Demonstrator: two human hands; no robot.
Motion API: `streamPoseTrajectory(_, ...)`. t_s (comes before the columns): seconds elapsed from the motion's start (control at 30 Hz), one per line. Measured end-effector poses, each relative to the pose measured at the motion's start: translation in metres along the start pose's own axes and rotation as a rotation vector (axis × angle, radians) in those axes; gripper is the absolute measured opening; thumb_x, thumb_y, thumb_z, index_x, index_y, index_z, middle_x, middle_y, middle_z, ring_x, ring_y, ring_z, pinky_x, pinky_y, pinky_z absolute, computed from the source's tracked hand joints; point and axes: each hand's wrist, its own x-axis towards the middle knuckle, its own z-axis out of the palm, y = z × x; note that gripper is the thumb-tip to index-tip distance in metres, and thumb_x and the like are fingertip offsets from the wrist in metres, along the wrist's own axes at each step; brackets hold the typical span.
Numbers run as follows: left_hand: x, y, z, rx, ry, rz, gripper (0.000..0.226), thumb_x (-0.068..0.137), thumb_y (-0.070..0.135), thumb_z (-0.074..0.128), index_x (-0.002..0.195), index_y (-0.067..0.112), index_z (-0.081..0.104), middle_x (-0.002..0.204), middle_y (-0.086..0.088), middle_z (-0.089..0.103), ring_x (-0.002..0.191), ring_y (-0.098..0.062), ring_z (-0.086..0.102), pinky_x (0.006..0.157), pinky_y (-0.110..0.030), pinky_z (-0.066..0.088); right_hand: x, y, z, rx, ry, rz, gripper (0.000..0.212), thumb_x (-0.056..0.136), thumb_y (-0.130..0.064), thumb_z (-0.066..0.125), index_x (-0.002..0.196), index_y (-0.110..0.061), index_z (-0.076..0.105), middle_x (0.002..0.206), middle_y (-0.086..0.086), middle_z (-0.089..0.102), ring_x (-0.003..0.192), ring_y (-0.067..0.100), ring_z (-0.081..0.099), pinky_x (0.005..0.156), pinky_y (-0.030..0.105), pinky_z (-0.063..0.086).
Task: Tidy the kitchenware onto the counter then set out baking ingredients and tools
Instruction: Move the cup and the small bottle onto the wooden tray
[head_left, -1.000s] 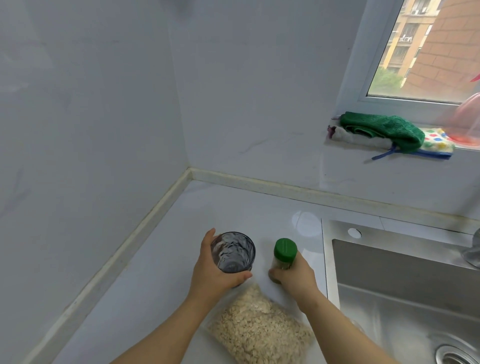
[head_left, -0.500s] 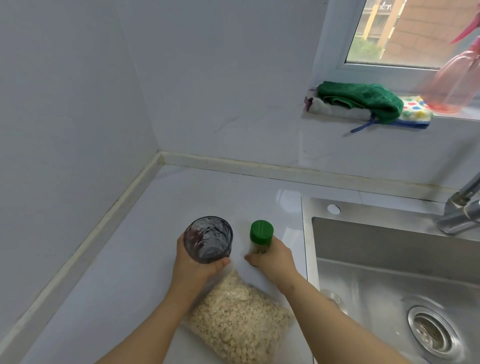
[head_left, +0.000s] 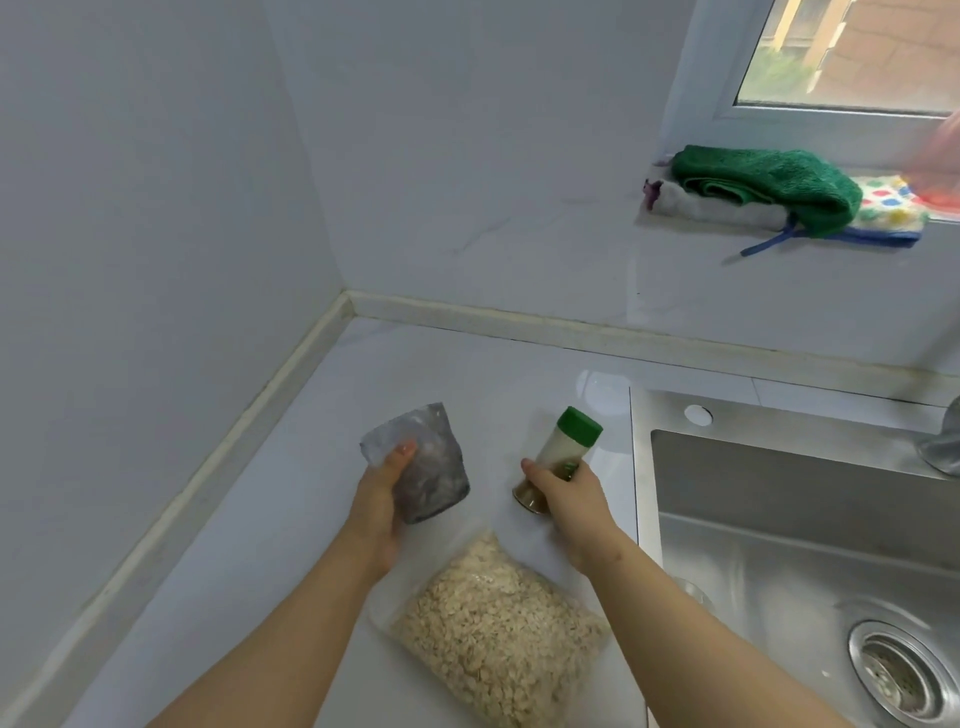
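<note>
My left hand (head_left: 378, 506) grips a dark patterned glass tumbler (head_left: 422, 462), which is tilted with its mouth turned away from me above the white counter (head_left: 249, 519). My right hand (head_left: 569, 496) holds a small spice jar with a green lid (head_left: 558, 457); the jar leans to the right and its base is near the counter. A clear bag of oats (head_left: 493, 634) lies flat on the counter just in front of both hands.
A steel sink (head_left: 810, 545) with a drain (head_left: 906, 670) takes up the right side; a tap base (head_left: 943, 447) shows at the edge. Folded cloths, a green one (head_left: 763, 182) on top, lie on the windowsill. Walls meet in a corner at the back left.
Both things were upright before. Now the tumbler is tipped with its mouth turned away and the jar leans to the right. The view has shifted back to the left.
</note>
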Motion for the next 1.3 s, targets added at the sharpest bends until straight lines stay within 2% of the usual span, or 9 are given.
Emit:
streamPoseTrajectory(0.17,-0.003,-0.003,0.000,0.093,-0.073,-0.007,0.041,0.069,0.024,0.070,0.107,0.010,0.062,0.096,-0.006,0.070,0.077,-0.013,0.071,0.063,-0.022,0.057,-0.002,0.000,-0.001,0.155,-0.056,0.038,0.008,0.090,-0.023,0.060,0.091,-0.017,0.055,0.089,0.000,0.060,0.079,0.010,0.056,0.063,0.021,0.040)
streamPoseTrajectory(0.33,-0.001,0.002,-0.002,0.110,-0.133,-0.072,0.047,0.071,0.028,0.069,0.113,0.008,0.062,0.109,-0.012,0.068,0.090,-0.021,0.068,0.074,-0.027,0.057,-0.011,0.010,0.006,0.197,0.041,0.075,0.031,0.082,-0.034,0.068,0.104,-0.013,0.060,0.108,0.011,0.066,0.104,0.027,0.061,0.100,0.044,0.046)
streamPoseTrajectory(0.43,0.001,0.009,-0.007,0.122,-0.203,-0.140,0.055,0.071,0.033,0.066,0.118,0.006,0.059,0.110,-0.013,0.067,0.088,-0.021,0.068,0.068,-0.027,0.058,-0.020,0.011,0.021,0.240,0.159,0.049,0.026,0.080,-0.032,0.071,0.096,-0.015,0.061,0.101,0.010,0.066,0.097,0.027,0.063,0.096,0.047,0.049)
streamPoseTrajectory(0.63,0.007,0.021,-0.011,0.065,-0.296,-0.217,0.046,0.090,0.042,0.045,0.116,0.006,0.058,0.095,-0.009,0.068,0.084,-0.021,0.065,0.079,-0.030,0.053,-0.062,-0.001,0.033,0.270,0.356,-0.056,0.024,0.086,-0.029,0.064,0.101,-0.013,0.055,0.086,-0.001,0.059,0.075,0.008,0.056,0.061,0.020,0.040)
streamPoseTrajectory(0.77,-0.002,0.028,0.007,0.081,-0.408,-0.215,0.040,0.091,0.043,0.044,0.104,0.009,0.061,0.076,-0.002,0.073,0.069,-0.015,0.069,0.071,-0.029,0.054,-0.100,-0.003,0.023,0.289,0.463,-0.092,0.020,0.085,-0.035,0.062,0.089,-0.017,0.055,0.084,0.001,0.057,0.073,0.014,0.054,0.071,0.025,0.043)
streamPoseTrajectory(0.9,-0.040,0.025,0.053,0.138,-0.532,-0.331,0.034,0.089,0.043,0.049,0.101,0.013,0.061,0.085,-0.005,0.071,0.078,-0.020,0.065,0.056,-0.026,0.057,-0.143,-0.004,0.000,0.446,0.626,-0.145,0.021,0.087,-0.030,0.061,0.091,-0.013,0.049,0.082,0.006,0.054,0.069,0.021,0.056,0.066,0.029,0.048)
streamPoseTrajectory(1.0,-0.063,0.016,0.082,0.213,-0.538,-0.285,0.036,0.077,0.042,0.064,0.101,0.014,0.063,0.092,-0.005,0.070,0.080,-0.019,0.067,0.064,-0.030,0.057,-0.173,-0.002,-0.013,0.519,0.700,-0.138,0.023,0.087,-0.028,0.063,0.098,-0.012,0.051,0.082,0.007,0.056,0.058,0.020,0.058,0.059,0.028,0.052)
streamPoseTrajectory(1.1,-0.096,0.011,0.110,0.203,-0.672,-0.312,0.056,0.062,0.043,0.074,0.108,0.014,0.062,0.093,-0.005,0.071,0.074,-0.016,0.070,0.056,-0.027,0.056,-0.212,0.009,-0.031,0.557,0.794,-0.152,0.016,0.087,-0.026,0.063,0.090,-0.016,0.052,0.079,0.007,0.055,0.057,0.018,0.056,0.060,0.028,0.052)
streamPoseTrajectory(1.3,-0.209,-0.039,0.164,0.251,-0.941,-0.496,0.047,0.076,0.042,0.061,0.115,0.016,0.058,0.096,-0.007,0.069,0.083,-0.022,0.067,0.060,-0.030,0.058,-0.314,0.053,-0.080,0.686,1.032,-0.180,0.015,0.088,-0.027,0.062,0.087,-0.017,0.051,0.075,0.007,0.060,0.055,0.016,0.057,0.061,0.027,0.051)
